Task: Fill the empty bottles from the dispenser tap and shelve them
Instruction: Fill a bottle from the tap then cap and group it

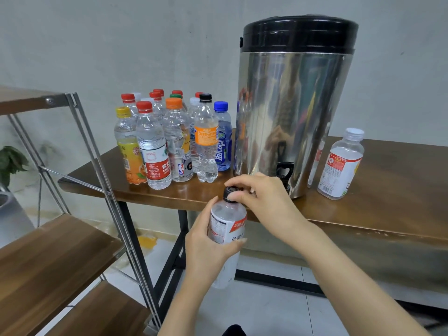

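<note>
My left hand (206, 246) grips the body of a white-labelled bottle (226, 229), held upright in front of the table edge. My right hand (261, 197) pinches its black cap (230, 191) from above. Just behind stands the steel dispenser (291, 105) with a black lid, its black tap (284, 172) low at the front. A cluster of several capped bottles (169, 141) stands on the table to the dispenser's left. One bottle with a white cap and red-and-white label (340, 166) stands to its right.
The brown wooden table (375, 209) has black metal legs. A metal-framed shelf unit with wooden boards (48, 258) stands at the left, close to the table corner. A plant (11, 163) sits by the far left wall. Tiled floor lies below.
</note>
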`<state>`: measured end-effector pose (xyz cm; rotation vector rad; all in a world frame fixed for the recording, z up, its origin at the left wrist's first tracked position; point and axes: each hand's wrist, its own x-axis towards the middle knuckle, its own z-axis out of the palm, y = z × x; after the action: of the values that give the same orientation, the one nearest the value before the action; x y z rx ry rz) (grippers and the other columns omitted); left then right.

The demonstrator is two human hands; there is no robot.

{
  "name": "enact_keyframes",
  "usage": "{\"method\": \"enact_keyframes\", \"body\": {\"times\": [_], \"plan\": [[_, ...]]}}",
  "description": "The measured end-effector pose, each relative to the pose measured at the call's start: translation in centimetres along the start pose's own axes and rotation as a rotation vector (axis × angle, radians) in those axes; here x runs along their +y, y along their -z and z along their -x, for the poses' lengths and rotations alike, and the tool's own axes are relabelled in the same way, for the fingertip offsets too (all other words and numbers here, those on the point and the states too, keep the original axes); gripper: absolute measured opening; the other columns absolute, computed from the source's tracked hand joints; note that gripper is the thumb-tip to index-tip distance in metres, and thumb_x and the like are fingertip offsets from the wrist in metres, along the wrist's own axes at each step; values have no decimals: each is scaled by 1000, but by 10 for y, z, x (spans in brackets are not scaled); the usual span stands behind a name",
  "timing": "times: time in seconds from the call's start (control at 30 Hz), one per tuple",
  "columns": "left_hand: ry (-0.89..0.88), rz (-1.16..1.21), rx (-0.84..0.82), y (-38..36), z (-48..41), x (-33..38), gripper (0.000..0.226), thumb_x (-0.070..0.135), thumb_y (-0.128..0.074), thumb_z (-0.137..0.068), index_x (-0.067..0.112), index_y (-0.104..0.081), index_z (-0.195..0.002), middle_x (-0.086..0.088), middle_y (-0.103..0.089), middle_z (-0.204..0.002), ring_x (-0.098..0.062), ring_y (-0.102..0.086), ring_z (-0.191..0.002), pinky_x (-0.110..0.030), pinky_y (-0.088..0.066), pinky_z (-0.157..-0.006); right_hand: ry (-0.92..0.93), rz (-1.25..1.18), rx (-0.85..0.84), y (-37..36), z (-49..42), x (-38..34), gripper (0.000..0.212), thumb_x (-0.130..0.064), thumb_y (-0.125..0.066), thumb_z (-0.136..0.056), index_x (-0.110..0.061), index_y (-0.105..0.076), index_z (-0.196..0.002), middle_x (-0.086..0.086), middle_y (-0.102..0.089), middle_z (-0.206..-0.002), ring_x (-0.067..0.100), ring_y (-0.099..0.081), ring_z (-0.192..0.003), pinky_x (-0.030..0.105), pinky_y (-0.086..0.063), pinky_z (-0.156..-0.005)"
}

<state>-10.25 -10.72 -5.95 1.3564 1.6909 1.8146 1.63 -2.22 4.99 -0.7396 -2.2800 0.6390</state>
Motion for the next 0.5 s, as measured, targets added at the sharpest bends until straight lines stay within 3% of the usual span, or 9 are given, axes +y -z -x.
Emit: {"method": "enact_keyframes", "body": {"times": [0.07,0.2,0.27,0.4,0.5], "plan": [[-24,11,58,2,-8,7,99,31,-92,-53,35,-48,-141,15,-62,-131,-5,-59,-120,-37,-53,-100,13,-101,116,-8,-4,-2,26,-25,-70,-88,-27,-71,-114,-4,-63,-97,-9,-58,-86,4,-39,-77],[-49,129,207,22,-48,28,95,9,-91,-63,29,-45,-144,8,-62,-131,-3,-60,-117,-34,-53,-100,94,-200,315,-22,-18,7,26,-24,-59,-97,-23,-65,-123,-4,-65,-110,0,-61,-98,8,-44,-81],[-105,130,258,33,-75,38,94,15,-90,-66,26,-42,-146,5,-62,-131,-5,-61,-116,-33,-54,-97,110,-211,319,-35,-26,16,28,-18,-54,-100,-20,-61,-126,-4,-63,-114,1,-58,-99,11,-44,-83],[-178,96,321,43,-127,37,90,17,-85,-75,24,-35,-150,2,-57,-138,-3,-58,-119,-23,-52,-97,38,-86,253,-68,-43,44,33,-21,-52,-100,-21,-53,-133,-6,-58,-125,12,-52,-109,35,-47,-94],[-184,23,326,42,-157,16,92,31,-84,-77,35,-29,-150,4,-51,-144,-10,-52,-129,-41,-49,-105,-16,53,186,-85,-54,56,37,-27,-49,-101,-22,-47,-138,-6,-53,-134,14,-45,-122,35,-41,-104]]}}
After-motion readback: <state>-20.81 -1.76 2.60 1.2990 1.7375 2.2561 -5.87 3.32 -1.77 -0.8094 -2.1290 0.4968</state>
